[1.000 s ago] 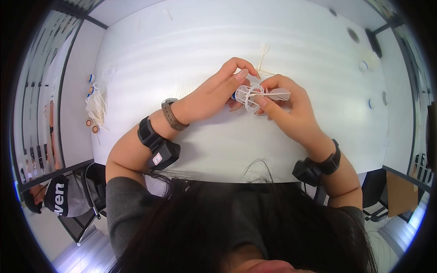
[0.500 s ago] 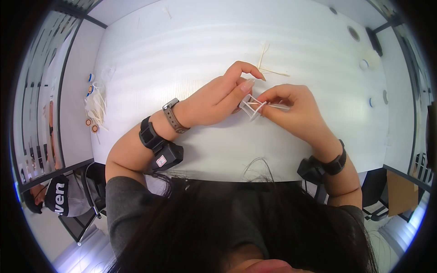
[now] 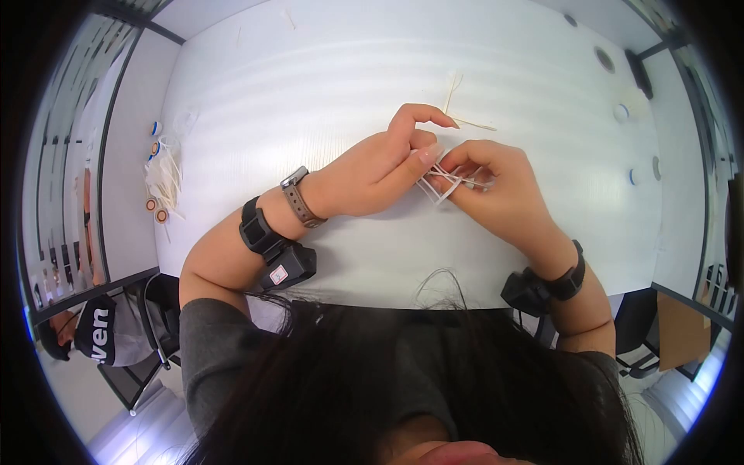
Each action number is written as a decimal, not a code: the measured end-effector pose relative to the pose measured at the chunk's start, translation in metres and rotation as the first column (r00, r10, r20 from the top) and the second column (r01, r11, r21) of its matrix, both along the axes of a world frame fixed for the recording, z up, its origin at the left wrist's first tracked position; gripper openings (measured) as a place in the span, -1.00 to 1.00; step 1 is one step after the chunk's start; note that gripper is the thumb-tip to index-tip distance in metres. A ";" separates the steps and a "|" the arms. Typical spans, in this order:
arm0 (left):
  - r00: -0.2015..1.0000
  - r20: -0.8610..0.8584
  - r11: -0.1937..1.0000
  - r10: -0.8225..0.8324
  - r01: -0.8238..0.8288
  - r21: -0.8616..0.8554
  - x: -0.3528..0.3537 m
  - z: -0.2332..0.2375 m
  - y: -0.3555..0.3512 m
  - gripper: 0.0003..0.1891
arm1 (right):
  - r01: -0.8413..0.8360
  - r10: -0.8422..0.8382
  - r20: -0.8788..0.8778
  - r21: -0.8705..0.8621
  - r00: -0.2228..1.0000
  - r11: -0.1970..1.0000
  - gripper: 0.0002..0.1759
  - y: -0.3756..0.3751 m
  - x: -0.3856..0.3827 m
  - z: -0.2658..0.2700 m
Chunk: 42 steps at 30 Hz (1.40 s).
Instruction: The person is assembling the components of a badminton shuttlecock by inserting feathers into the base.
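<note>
A small open frame of thin white sticks (image 3: pixel 441 194) is held between my hands above the white table. My left hand (image 3: pixel 391 167) pinches its left side between thumb and fingers, with the index finger stretched out over the top. On the other side, my right hand (image 3: pixel 496 186) is closed on the frame's right side, its thumb and fingertips around sticks that cross there. Stick ends poke out beneath the right fingers. Some loose thin sticks (image 3: pixel 474 124) lie on the table just beyond my hands. The fingers partly hide the frame's joints.
At the table's left edge lies a pile of white sticks (image 3: pixel 164 182) with small round lids (image 3: pixel 161 215) beside it. Near the right edge are small round items (image 3: pixel 621 113). A person in a cap (image 3: pixel 58 335) sits at the lower left beyond the partition.
The stick frame has turned and shifted slightly right, and more crossing sticks now show by my right fingers. My left hand has moved a little right.
</note>
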<state>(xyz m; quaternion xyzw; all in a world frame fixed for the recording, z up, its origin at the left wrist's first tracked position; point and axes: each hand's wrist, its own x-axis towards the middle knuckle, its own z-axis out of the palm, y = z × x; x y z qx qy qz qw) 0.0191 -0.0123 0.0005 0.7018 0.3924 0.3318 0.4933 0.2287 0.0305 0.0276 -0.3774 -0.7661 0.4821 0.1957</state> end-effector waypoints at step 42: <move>0.982 0.147 0.993 0.114 -0.106 -0.059 -0.001 -0.003 0.005 -0.78 | 0.031 -0.056 -0.149 -0.166 0.987 0.986 -0.85 0.009 0.011 0.006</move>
